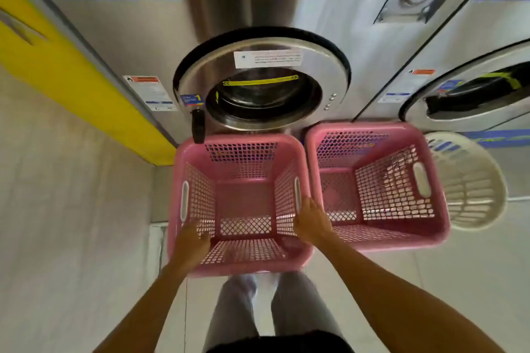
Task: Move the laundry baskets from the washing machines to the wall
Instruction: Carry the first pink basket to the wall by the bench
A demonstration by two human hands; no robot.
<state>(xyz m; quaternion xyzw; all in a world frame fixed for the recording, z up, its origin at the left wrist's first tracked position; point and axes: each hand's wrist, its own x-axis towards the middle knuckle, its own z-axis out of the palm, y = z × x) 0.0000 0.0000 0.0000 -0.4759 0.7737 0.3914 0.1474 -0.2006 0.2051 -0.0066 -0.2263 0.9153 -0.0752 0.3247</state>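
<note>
- Three laundry baskets stand on the tiled floor (459,281) in the head view, lined up against the front-loading washing machines: a near pink basket (200,265) below the open drum (262,94), a second pink basket (436,209) touching its right side, and a white round basket (473,180) just beyond that.
- All three are empty and upright, probably parked under the doors to catch washing, so none has reached the wall yet.
- Left hand (190,241) sits over the near basket's left rim, its fingers (202,235) curled inward over the edge; whether they grip is hard to tell.
- Right hand (311,222) rests on the right rim, wedged at the seam between the two pink baskets, fingers pressed together along the handle slot.
- Placing one hand on each side suggests a level two-handed lift of the near basket.
- Blur softens the hands, so finer contact is unclear.
</note>
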